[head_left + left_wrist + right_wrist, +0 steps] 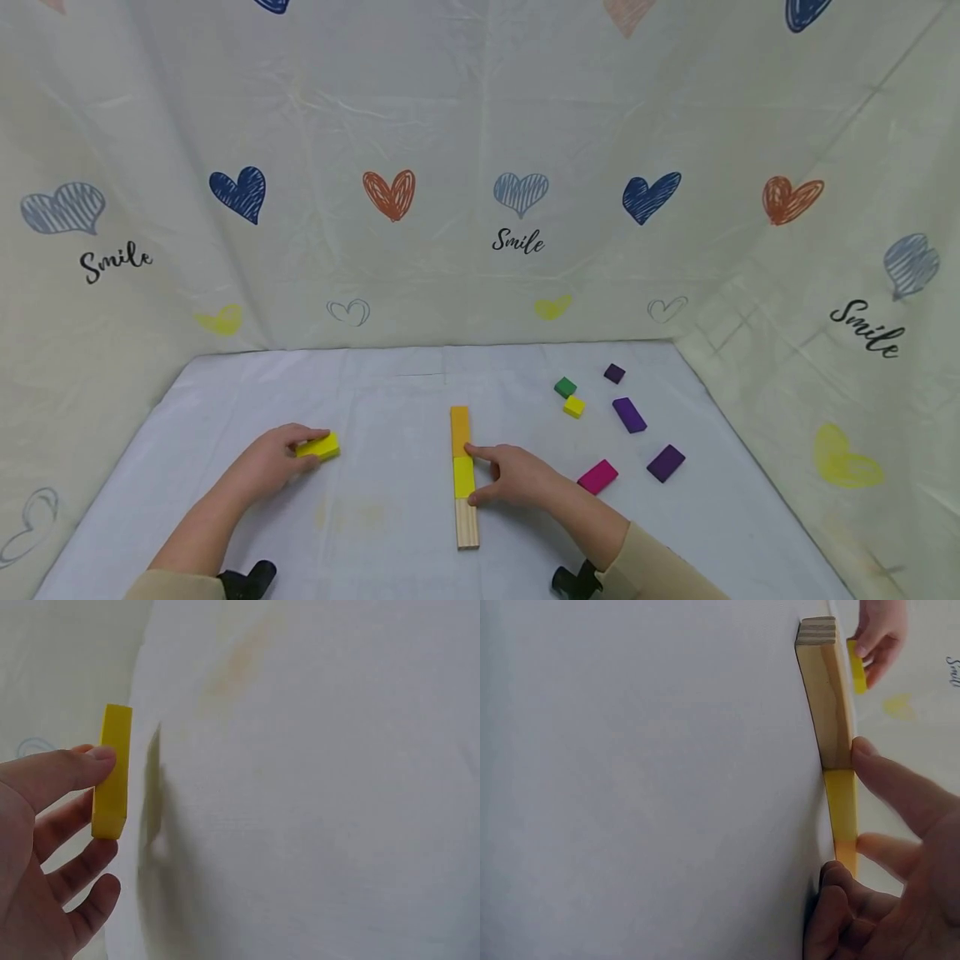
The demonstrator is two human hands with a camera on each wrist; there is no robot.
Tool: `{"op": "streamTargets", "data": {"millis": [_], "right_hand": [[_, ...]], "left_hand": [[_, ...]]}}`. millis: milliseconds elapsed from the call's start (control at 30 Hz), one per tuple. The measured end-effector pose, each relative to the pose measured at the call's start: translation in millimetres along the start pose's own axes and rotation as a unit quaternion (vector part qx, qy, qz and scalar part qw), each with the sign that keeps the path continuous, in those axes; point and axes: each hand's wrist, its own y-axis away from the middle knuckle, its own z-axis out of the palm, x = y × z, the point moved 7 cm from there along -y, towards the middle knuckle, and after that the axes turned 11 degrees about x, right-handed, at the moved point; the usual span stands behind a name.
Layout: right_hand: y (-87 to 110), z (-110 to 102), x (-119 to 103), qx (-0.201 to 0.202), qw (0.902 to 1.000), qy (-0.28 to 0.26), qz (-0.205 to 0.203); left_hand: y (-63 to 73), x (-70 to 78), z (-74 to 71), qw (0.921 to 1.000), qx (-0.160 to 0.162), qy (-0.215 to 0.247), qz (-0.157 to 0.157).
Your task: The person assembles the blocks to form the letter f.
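Observation:
On the left, my left hand (272, 463) pinches a yellow block (321, 447) between thumb and fingers. The left wrist view has this block (115, 772) held above the white cloth, its shadow beside it. Near the middle lies a straight row: an orange block (460, 427), a second yellow block (464, 478) and a plain wood block (467, 528), end to end. My right hand (521, 477) touches the row's right side. Its thumb is by the joint of the plain and yellow blocks, its index finger by the orange-yellow joint. The other fingers curl down near the cloth.
Loose blocks lie on the right: a pink one (597, 477), two purple ones (629, 415) (666, 463), a small dark purple one (614, 373), a green one (565, 387) and a small yellow one (573, 407). A heart-printed curtain (442, 275) surrounds the table.

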Motion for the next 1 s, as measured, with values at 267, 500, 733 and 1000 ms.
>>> {"op": "streamTargets", "data": {"millis": [267, 500, 733, 1000], "right_hand": [[-2.6, 1, 1, -0.005, 0.9999, -0.007, 0.007], [-3.3, 2, 2, -0.006, 0.9999, -0.007, 0.011], [-1.7, -2, 1, -0.004, 0.9999, -0.008, 0.011], [-1.2, -1, 2, -0.007, 0.9998, -0.013, 0.010]], "left_hand": [[-7.0, 11.1, 6.9, 1.0000, -0.001, -0.005, 0.003], [-18.0, 28.3, 21.5, 0.9993, 0.002, 0.014, 0.034], [-36.2, 54.0, 36.2, 0.9985, 0.003, 0.020, 0.051], [-56.9, 81.9, 57.4, 0.9982, -0.002, 0.019, 0.057]]}}
